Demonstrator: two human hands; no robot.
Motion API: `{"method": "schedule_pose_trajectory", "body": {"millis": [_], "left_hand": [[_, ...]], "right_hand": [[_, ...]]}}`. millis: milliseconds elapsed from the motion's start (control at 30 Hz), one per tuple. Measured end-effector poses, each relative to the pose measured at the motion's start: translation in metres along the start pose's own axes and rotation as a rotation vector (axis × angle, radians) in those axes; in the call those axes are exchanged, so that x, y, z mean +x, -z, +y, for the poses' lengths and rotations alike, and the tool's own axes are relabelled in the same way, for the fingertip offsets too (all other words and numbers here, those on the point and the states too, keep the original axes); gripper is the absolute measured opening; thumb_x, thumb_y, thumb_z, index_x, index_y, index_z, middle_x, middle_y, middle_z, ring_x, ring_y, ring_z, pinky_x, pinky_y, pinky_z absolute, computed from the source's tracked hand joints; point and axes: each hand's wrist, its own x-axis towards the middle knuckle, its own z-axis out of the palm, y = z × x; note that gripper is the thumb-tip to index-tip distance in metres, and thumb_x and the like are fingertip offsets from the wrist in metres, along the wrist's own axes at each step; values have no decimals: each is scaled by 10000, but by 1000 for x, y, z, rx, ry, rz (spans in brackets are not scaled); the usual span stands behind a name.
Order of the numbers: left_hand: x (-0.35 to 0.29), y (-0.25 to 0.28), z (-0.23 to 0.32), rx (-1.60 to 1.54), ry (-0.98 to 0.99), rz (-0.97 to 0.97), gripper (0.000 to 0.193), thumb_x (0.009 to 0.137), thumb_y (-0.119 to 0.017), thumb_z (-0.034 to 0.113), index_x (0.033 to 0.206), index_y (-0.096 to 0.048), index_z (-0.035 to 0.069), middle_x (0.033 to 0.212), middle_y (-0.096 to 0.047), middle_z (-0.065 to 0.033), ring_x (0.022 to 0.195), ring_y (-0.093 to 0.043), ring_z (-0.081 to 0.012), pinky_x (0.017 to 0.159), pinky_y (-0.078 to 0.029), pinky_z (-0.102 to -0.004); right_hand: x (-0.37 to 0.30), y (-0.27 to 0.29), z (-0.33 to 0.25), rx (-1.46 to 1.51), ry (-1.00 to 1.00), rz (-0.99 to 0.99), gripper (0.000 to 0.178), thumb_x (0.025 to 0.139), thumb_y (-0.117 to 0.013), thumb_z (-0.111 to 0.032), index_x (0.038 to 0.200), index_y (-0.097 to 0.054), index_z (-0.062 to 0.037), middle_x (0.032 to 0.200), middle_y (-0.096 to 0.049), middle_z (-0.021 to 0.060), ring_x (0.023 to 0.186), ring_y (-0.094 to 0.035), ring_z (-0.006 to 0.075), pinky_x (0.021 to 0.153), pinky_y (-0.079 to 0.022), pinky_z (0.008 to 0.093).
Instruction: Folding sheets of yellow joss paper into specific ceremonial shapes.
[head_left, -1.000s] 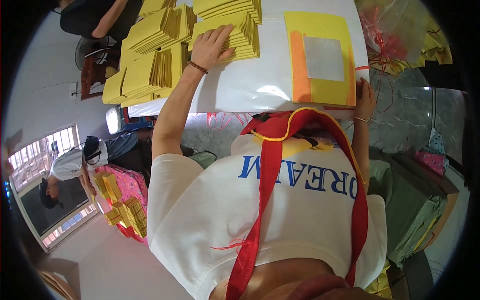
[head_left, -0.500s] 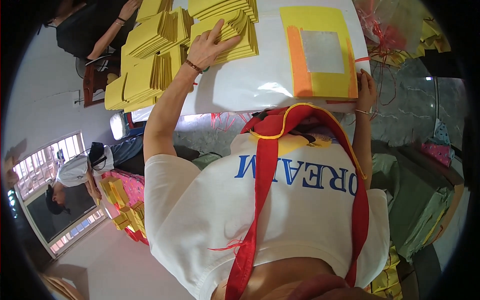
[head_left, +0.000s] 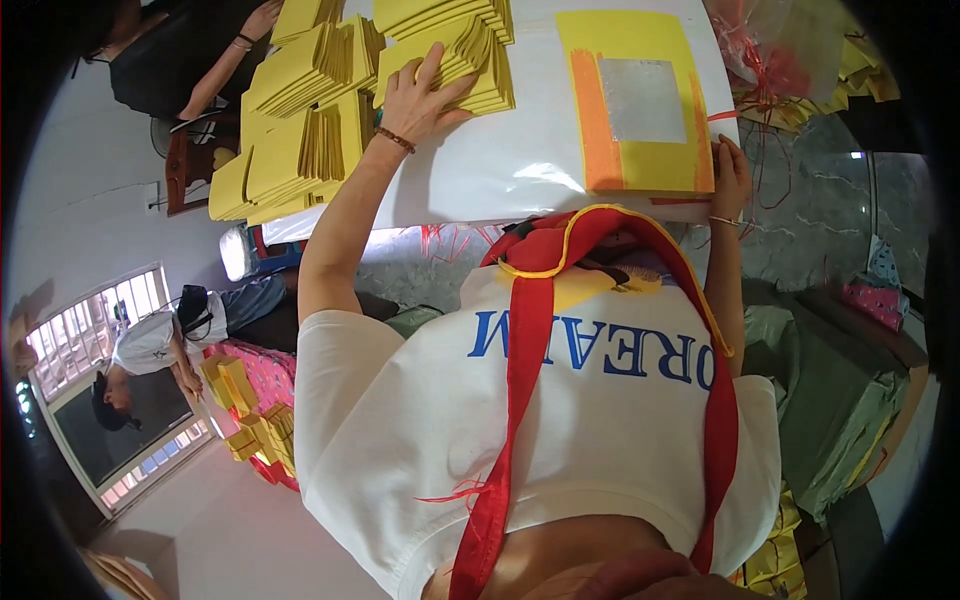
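My left hand rests on a stack of folded yellow paper at the front of the piles, fingers spread and lying on top. Right of it, a flat yellow sheet with orange strips and a silvery square lies on the white table; it seems to top a thin stack. By that sheet's near right corner is my right hand, fingers bent in at the table's edge. Whatever its fingers hold, if anything, is hidden.
More yellow paper stacks crowd the table's left side. A person's arm reaches in beyond them. Another person is at the far left beside yellow bundles. Clear plastic with red strings hangs right; green wrapped bales stand below.
My left hand has slid slightly toward me and right on the yellow stack, its thumb coming to the stack's near edge. My right hand has barely moved.
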Motion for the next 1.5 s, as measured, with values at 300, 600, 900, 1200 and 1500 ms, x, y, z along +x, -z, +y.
{"method": "schedule_pose_trajectory", "body": {"millis": [300,600,900,1200,1500], "left_hand": [[-3,-3,0,-21,-25,-2,475,674,-645,491,1122,-540,374,1357,-321,-100,992,-468,-301,747,-397,-391],[-1,-3,4,-47,-33,-4,402,683,-651,392,1073,-561,363,1356,-338,-61,1001,-456,-306,759,-399,-397],[-2,-4,5,-45,-34,-6,404,682,-650,378,1075,-556,361,1356,-342,-58,998,-458,-309,764,-395,-403],[4,9,2,-42,-77,-91,477,734,-633,352,1186,-485,378,1353,-342,-64,1002,-472,-299,784,-406,-392],[3,8,-26,-735,356,-152,362,827,-576,277,1137,-559,92,1058,-584,-149,1008,-520,-300,858,-419,-363]], "right_hand": [[-1,-1,-2,-41,16,2,258,896,-518,-168,1089,-572,-5,952,-619,80,852,-590,133,754,-478,244],[0,1,1,-25,10,2,255,897,-517,-170,1081,-575,-4,945,-619,84,847,-588,131,755,-476,250],[2,2,4,-43,13,-1,256,900,-513,-180,1082,-576,-12,955,-618,85,846,-589,133,754,-473,248],[-1,-1,-2,-40,15,-8,251,898,-518,-172,1084,-570,-13,958,-615,86,847,-588,132,745,-477,244],[-1,0,-1,-28,11,-22,243,893,-527,-162,1077,-568,-9,948,-615,79,835,-592,130,728,-483,235]]}}
